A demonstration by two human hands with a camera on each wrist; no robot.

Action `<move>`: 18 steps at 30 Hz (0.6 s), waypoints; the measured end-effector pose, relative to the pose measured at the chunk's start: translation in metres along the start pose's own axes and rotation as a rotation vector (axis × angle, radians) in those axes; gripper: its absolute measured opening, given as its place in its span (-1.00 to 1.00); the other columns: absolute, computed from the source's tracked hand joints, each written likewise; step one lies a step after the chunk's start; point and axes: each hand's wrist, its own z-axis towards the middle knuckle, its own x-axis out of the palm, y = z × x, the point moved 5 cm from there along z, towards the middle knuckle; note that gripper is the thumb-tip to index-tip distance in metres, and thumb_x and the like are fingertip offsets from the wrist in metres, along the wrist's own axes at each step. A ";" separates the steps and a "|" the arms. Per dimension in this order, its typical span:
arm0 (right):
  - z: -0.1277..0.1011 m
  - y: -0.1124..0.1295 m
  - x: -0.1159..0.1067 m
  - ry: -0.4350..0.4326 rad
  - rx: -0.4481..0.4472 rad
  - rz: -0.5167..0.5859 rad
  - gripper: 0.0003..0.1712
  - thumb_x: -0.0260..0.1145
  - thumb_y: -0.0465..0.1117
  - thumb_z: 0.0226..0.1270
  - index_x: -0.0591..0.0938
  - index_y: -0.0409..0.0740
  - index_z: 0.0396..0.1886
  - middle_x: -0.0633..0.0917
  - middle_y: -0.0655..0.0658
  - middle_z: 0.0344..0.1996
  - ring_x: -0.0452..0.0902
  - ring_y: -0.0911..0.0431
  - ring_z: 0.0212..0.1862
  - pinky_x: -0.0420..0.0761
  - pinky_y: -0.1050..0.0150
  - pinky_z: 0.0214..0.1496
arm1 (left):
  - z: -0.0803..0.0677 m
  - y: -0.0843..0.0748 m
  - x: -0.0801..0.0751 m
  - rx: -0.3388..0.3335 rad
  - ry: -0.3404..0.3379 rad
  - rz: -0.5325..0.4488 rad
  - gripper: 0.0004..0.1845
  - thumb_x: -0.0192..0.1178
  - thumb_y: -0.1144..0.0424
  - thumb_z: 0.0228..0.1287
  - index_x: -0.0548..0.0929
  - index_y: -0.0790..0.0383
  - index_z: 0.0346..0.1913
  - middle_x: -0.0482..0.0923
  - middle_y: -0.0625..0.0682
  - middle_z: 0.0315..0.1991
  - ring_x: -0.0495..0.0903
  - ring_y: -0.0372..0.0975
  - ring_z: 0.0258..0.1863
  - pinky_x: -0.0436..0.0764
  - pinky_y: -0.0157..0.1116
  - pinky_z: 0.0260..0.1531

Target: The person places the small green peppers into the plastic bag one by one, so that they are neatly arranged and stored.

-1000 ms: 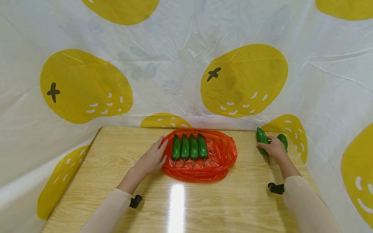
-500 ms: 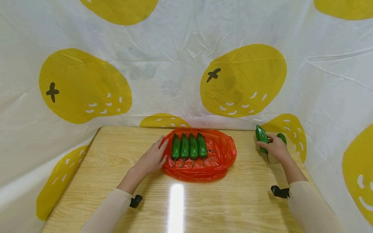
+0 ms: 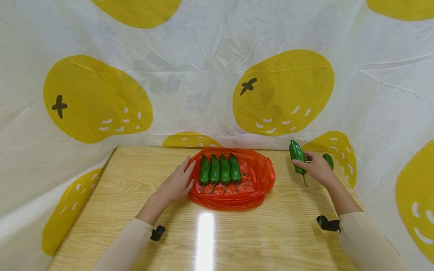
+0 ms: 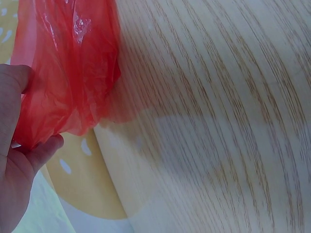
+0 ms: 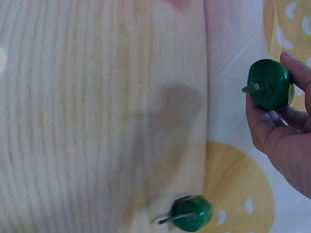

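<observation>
My right hand [image 3: 318, 168] pinches a plump green chili pepper [image 3: 297, 156] between thumb and fingers, lifted above the table with its stem pointing down. In the right wrist view its stem end [image 5: 268, 85] faces the camera. Another green pepper [image 3: 328, 161] lies behind the right hand, partly hidden in the head view. At the left edge of a red plastic bag [image 3: 249, 184], my left hand [image 3: 176, 182] rests with fingers spread and fairly straight, touching the film [image 4: 73, 73]. Several green peppers [image 3: 225, 171] lie side by side on the bag, stems toward me.
The wooden table [image 3: 142, 165] ends at the back against a white curtain [image 3: 190, 94] printed with yellow fruit. More curtain hangs along both sides. A bright light reflection [image 3: 205, 241] lies on the tabletop in front of the bag.
My right hand has raised the pepper off the table and carried it slightly left, away from the other pepper. The left hand and the bag have stayed in place.
</observation>
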 end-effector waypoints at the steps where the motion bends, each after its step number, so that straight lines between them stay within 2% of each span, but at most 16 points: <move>1: 0.000 0.004 -0.001 0.002 -0.006 -0.006 -0.05 0.20 0.21 0.54 0.27 -0.52 0.49 0.47 -0.60 0.29 0.49 -0.42 0.23 0.68 -0.13 0.04 | 0.000 0.000 0.000 -0.001 0.003 0.001 -0.26 0.25 0.23 0.42 0.25 0.46 0.55 0.15 0.43 0.56 0.48 0.23 0.35 0.55 0.04 0.33; 8: -0.004 0.036 -0.010 0.003 -0.058 -0.005 -0.13 0.23 0.19 0.53 0.36 -0.48 0.43 0.55 -0.55 0.22 0.55 -0.38 0.19 0.73 -0.08 0.01 | 0.001 0.000 -0.002 -0.011 0.018 -0.006 -0.25 0.23 0.23 0.43 0.22 0.45 0.56 0.10 0.42 0.58 0.46 0.27 0.36 0.53 0.07 0.34; 12: -0.006 0.053 -0.014 0.010 -0.079 0.004 -0.11 0.25 0.19 0.51 0.33 -0.48 0.45 0.56 -0.51 0.22 0.54 -0.38 0.23 0.75 -0.06 0.02 | 0.002 0.001 -0.001 -0.017 0.026 -0.003 -0.25 0.21 0.22 0.45 0.21 0.44 0.57 0.10 0.42 0.58 0.45 0.27 0.37 0.52 0.07 0.35; 18: -0.007 0.074 -0.015 0.020 -0.100 -0.017 -0.11 0.26 0.18 0.51 0.28 -0.36 0.53 0.59 -0.45 0.18 0.55 -0.35 0.22 0.74 0.03 -0.05 | 0.001 0.000 0.000 -0.001 0.014 -0.004 -0.26 0.23 0.23 0.44 0.23 0.46 0.55 0.13 0.44 0.56 0.46 0.26 0.37 0.53 0.06 0.34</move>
